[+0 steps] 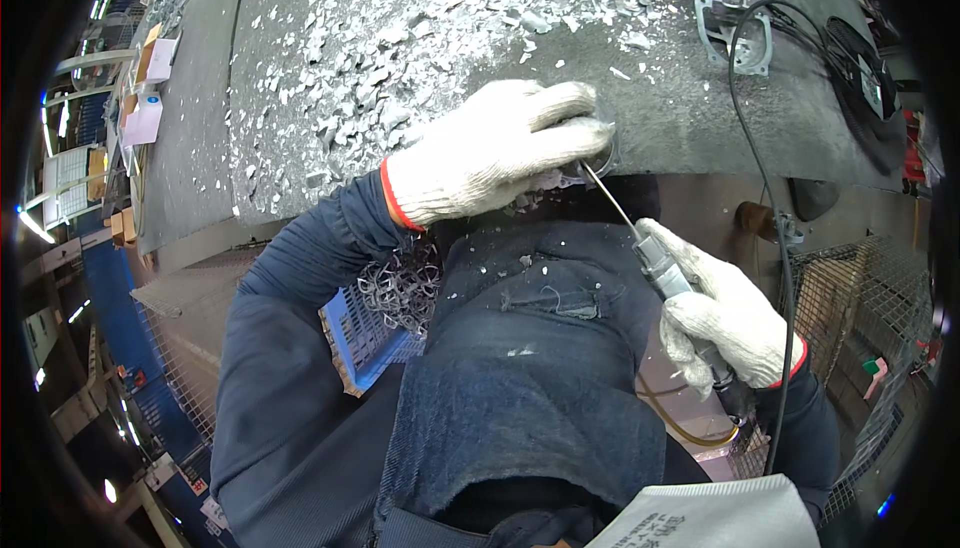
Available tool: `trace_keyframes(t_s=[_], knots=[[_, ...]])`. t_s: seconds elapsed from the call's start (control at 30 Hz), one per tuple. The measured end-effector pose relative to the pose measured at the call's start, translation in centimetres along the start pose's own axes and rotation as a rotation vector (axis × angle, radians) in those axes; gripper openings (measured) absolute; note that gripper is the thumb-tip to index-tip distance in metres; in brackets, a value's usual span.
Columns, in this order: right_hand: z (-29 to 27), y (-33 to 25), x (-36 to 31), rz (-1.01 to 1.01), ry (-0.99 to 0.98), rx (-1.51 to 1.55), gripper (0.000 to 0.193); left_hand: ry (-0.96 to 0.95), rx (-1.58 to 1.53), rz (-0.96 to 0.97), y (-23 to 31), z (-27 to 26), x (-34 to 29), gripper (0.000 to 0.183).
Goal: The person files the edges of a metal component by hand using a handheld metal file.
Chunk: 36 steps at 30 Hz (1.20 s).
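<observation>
My left hand (pixel 500 143), in a white knit glove with a red cuff, is closed over a small grey metal part (pixel 603 158) at the table's near edge. Its fingers hide most of that part. Lower and to the right, my right hand (pixel 728 313), gloved alike, wraps round the grey body of a hand-held power tool (pixel 662 266). A thin metal rod (pixel 610 193) runs from the tool up and left, its tip at the part beside my left fingers. Whether the tip touches the metal I cannot tell.
Silvery metal flakes (pixel 380 68) cover much of the dark table (pixel 660 133). A square cast-metal frame (pixel 765 53) lies at the far right near a black cable (pixel 738 88). Below the table's left part, a blue crate (pixel 365 348) holds curled metal scraps. A wire mesh cage (pixel 850 298) stands right.
</observation>
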State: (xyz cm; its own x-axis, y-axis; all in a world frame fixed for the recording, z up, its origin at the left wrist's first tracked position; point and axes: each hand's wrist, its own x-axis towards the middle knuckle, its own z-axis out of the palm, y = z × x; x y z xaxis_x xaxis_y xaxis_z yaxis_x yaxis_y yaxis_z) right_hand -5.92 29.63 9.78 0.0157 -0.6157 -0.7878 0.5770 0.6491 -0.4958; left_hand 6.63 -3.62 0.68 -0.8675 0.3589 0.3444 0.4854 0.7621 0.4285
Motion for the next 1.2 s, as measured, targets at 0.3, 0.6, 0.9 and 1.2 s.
trace_keyframes(t_s=[0.3,0.6,0.9,1.2], knots=[[1.1,-2.9,-0.7,-0.107,0.145,-0.263,0.089,0.073,-0.017,0.05,-0.3,-0.1,-0.1,0.08],[1.0,-6.1,-1.6,-0.061,0.299,-0.453,0.084,0.037,-0.109,-0.001,-1.1,-0.3,-0.1,0.075],[1.4,-5.4,-1.6,-0.049,0.26,-0.429,0.083,0.052,-0.1,0.077,-1.7,0.3,-0.4,0.073],[1.7,-3.3,-1.2,-0.038,0.059,-0.173,0.085,0.004,-0.054,0.03,-1.0,-0.3,-0.3,0.08]])
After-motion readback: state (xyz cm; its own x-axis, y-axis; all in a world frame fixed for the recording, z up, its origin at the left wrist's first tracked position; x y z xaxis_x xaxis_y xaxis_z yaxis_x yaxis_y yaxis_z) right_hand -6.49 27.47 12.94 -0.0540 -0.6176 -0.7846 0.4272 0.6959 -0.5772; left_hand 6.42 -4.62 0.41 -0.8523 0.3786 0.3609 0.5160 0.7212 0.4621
